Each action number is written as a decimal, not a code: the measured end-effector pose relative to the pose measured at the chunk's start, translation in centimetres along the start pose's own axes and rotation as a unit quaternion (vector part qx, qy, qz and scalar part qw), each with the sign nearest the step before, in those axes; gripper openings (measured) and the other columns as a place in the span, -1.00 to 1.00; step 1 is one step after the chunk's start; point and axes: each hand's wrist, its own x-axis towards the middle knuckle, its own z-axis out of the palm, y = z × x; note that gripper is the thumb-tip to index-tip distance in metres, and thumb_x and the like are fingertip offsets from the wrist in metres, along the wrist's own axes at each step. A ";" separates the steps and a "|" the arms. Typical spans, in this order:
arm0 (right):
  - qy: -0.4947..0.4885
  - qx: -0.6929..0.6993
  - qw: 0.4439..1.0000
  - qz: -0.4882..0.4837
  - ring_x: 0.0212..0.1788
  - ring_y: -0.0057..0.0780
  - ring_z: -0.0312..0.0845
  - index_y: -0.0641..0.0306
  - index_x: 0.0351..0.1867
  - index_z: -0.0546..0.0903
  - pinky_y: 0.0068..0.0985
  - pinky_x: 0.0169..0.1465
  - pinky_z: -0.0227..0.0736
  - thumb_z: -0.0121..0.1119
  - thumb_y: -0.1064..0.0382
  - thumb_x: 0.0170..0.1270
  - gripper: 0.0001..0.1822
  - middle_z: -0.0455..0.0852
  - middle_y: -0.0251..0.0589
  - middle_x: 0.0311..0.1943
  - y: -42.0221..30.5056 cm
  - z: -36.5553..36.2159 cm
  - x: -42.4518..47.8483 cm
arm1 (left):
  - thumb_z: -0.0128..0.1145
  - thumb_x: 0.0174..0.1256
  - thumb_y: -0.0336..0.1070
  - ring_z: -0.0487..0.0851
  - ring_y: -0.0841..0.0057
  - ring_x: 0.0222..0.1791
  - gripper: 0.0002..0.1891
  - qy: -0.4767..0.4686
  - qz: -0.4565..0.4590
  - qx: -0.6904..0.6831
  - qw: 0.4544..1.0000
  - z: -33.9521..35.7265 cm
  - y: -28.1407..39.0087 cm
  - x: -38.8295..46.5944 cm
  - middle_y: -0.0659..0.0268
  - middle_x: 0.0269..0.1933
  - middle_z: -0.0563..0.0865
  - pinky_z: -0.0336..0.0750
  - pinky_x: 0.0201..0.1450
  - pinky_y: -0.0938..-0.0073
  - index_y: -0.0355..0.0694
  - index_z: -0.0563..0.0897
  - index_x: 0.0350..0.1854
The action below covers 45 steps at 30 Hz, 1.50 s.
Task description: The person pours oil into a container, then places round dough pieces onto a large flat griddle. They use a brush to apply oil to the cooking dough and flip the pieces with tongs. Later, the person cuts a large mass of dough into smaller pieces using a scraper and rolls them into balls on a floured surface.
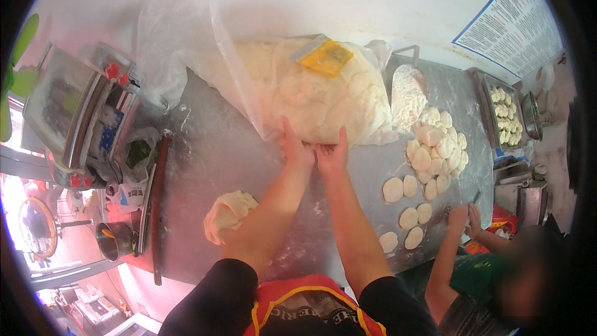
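Observation:
A very large mass of dough (322, 102) lies on the grey metal work table (196, 158), partly wrapped in a clear plastic bag (163, 42). On top of it rests a yellow packet (326, 56). My left hand (296, 147) and my right hand (333, 151) meet at its near edge, palms turned up and fingers against the dough's lower side; some fingertips are hidden under it. Nearer to me, a smaller lump of dough (226, 217) sits left of my forearms, partly behind the left one. Flattened dough pieces (438, 149) are heaped at the right, with several more laid apart.
A metal scoop with flour (409, 95) lies beside the dough. A long wooden rod (161, 205), a metal pot (114, 242) and a dough machine (70, 112) stand left. A co-worker's hands (465, 219) are at the right edge, near a tray of dough pieces (506, 112).

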 end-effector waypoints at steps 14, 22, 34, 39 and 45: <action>-0.005 -0.242 0.969 -0.046 0.26 -0.13 0.26 0.47 0.19 0.28 -0.19 0.33 0.20 -0.08 0.21 0.39 -0.56 0.41 0.00 0.12 -3.4 -10.2 4.9 | -0.11 0.37 0.17 0.41 0.10 0.21 -0.37 0.025 -0.096 0.055 0.994 -0.8 3.0 1.2 0.09 0.29 0.36 0.38 0.16 0.00 -0.20 0.25 0.31; -0.078 -0.635 0.769 0.008 0.28 -0.10 0.25 0.48 0.23 0.23 -0.16 0.27 0.32 -0.15 0.36 0.40 -0.59 0.35 0.08 0.20 -1.9 -7.6 1.4 | -0.06 0.40 0.01 0.39 0.04 0.21 -0.43 -0.025 -0.180 0.040 0.982 -6.0 7.2 5.4 -0.05 0.21 0.35 0.32 0.21 -0.08 -0.26 0.18 0.29; -0.115 -0.507 0.850 -0.087 0.17 -0.19 0.39 0.46 0.12 0.39 -0.29 0.23 0.40 -0.08 0.30 0.40 -0.66 0.47 0.02 0.10 3.2 -0.5 -0.2 | -0.06 0.38 0.08 0.52 0.21 0.01 -0.52 0.038 -0.194 0.034 0.980 -8.2 8.7 5.7 0.02 -0.02 0.52 0.44 0.13 0.13 -0.28 0.42 0.04; -0.141 -0.403 0.899 -0.095 0.10 -0.29 0.46 0.39 0.04 0.46 -0.34 0.19 0.43 -0.03 0.34 0.36 -0.73 0.56 -0.06 -0.01 3.1 -3.2 1.5 | -0.02 0.34 0.02 0.55 0.36 -0.07 -0.54 -0.092 -0.074 0.216 0.969 -4.8 6.1 5.2 0.13 -0.06 0.56 0.48 0.02 0.33 -0.29 0.46 0.05; -0.170 -0.598 0.773 -0.124 0.00 -0.28 0.49 0.38 0.17 0.33 -0.37 0.11 0.47 0.02 0.35 0.33 -0.60 0.55 -0.10 -0.08 1.7 -11.4 0.4 | 0.07 0.24 0.00 0.57 0.36 -0.11 -0.57 -0.022 -0.110 0.394 0.912 -5.0 8.8 5.2 0.13 -0.13 0.59 0.47 0.00 0.39 -0.29 0.52 -0.05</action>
